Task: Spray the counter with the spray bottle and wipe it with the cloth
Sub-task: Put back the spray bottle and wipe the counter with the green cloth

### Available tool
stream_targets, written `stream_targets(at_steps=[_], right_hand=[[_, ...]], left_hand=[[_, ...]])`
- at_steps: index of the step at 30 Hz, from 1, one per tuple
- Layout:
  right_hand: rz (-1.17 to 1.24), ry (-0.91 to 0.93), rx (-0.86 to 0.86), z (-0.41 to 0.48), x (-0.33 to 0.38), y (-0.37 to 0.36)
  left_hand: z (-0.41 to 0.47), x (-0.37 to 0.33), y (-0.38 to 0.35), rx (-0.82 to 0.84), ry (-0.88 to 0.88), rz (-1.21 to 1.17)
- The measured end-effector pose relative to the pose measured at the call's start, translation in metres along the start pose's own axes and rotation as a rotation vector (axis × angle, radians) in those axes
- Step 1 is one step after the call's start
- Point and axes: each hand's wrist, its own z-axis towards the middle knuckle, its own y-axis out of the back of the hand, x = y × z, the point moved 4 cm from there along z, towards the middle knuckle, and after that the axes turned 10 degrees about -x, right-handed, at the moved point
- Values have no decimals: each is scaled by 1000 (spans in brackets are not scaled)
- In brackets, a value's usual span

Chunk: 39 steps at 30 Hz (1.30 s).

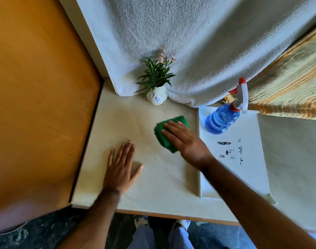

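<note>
A folded green cloth (164, 136) lies on the cream counter (128, 123), near its middle right. My right hand (185, 141) presses flat on top of the cloth, fingers spread and pointing left and away. My left hand (122, 163) rests flat on the bare counter to the left of the cloth, fingers apart, holding nothing. A blue spray bottle (222, 119) with a white and red trigger head stands upright on a white tray (250, 168) to the right, apart from both hands.
A small white vase with a green plant (157, 95) stands at the back of the counter against a hanging grey towel (189, 42). A wooden panel (37, 96) borders the counter's left side. Striped fabric (288, 87) hangs at the back right. Black marks show on the tray.
</note>
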Motion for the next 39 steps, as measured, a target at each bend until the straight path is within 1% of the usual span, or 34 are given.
stream_targets(at_steps=[2,5,8,11,16,18,21,23,26,27,29,31,35,37,39], right_hand=[[-41,112,1,35,-11,-23],[-78,206,4,82,-28,-39],[-113,368,43,106,-35,-52],[-148,416,86,119,-44,-60],[-92,386,228,128,-62,-69],[-63,355,254,126,-64,-74],[33,278,340,118,-61,-84],[92,190,365,112,-60,-91],[153,7,379,104,-58,-97],[167,-6,382,104,-54,-98],[180,53,360,106,-42,-94],[173,133,272,108,-35,-84],[53,127,68,112,-47,-63],[29,135,64,112,-57,-62],[61,121,99,110,-64,-65]], left_hand=[[0,-1,0,-16,1,9],[1,-1,0,-18,4,26],[2,-1,-1,4,12,35],[2,0,-4,22,15,48],[2,0,-2,17,11,65],[3,0,-2,11,9,65],[1,0,-2,9,9,63],[0,1,-2,8,8,67],[2,0,-2,18,6,71],[2,0,-2,22,8,71],[2,0,-1,30,10,75],[0,1,0,29,7,71],[1,1,-1,45,14,77],[1,0,-2,51,14,83],[2,-1,-2,45,12,79]])
